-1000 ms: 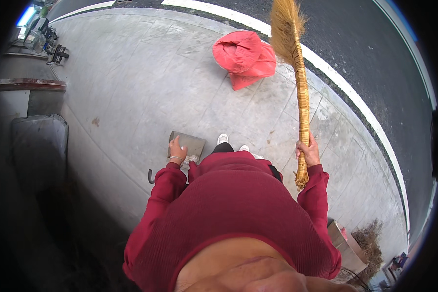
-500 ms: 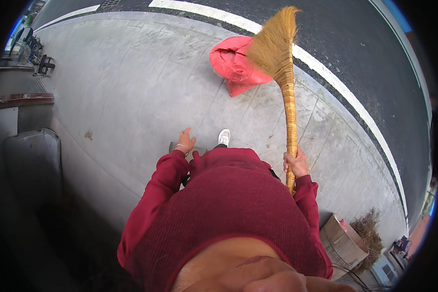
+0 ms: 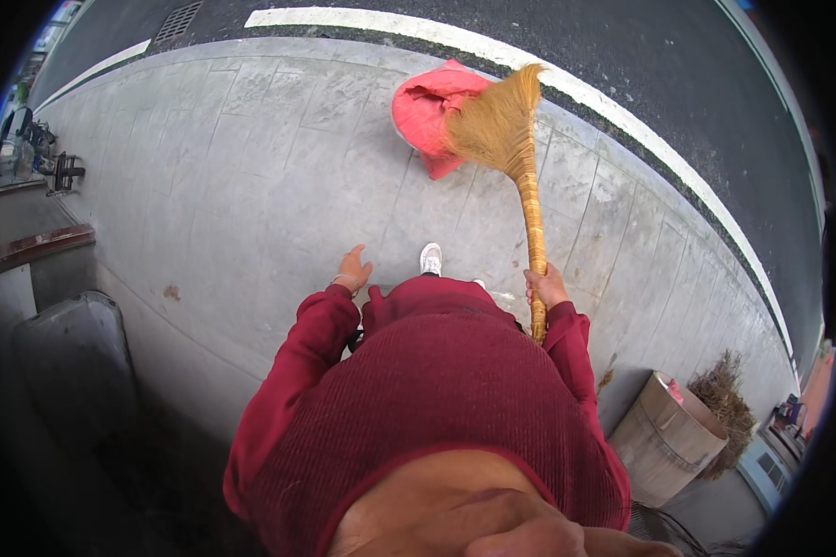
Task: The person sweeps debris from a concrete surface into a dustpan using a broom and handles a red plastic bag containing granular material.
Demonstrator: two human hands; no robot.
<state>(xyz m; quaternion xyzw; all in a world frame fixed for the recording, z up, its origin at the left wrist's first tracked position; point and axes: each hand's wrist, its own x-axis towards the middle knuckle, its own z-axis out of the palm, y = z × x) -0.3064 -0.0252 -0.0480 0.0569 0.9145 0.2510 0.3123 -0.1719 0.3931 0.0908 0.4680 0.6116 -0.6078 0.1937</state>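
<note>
My right hand (image 3: 549,286) is closed around the handle of a straw broom (image 3: 529,200), low down near its end. The broom points away from me, its tan fan of bristles (image 3: 494,125) at the far end. Those bristles overlap part of a pink-red plastic sack (image 3: 424,119) that stands on the pavement, its mouth gaping. My left hand (image 3: 352,269) hangs at my left side, fingers apart, with nothing in it; a thin bracelet circles the wrist.
Grey pavement (image 3: 251,186) runs to a white-lined dark road (image 3: 622,65). A wooden barrel (image 3: 664,436) stands at the lower right beside dry twigs (image 3: 723,399). On the left are a dark metal panel (image 3: 74,353) and a reddish ledge (image 3: 37,251). A drain grate (image 3: 177,21) lies far left.
The broom and my right hand have shifted slightly left, and the bristle end sits lower in view. My left hand stays empty. The barrel shows more fully, and the sack appears a little farther left.
</note>
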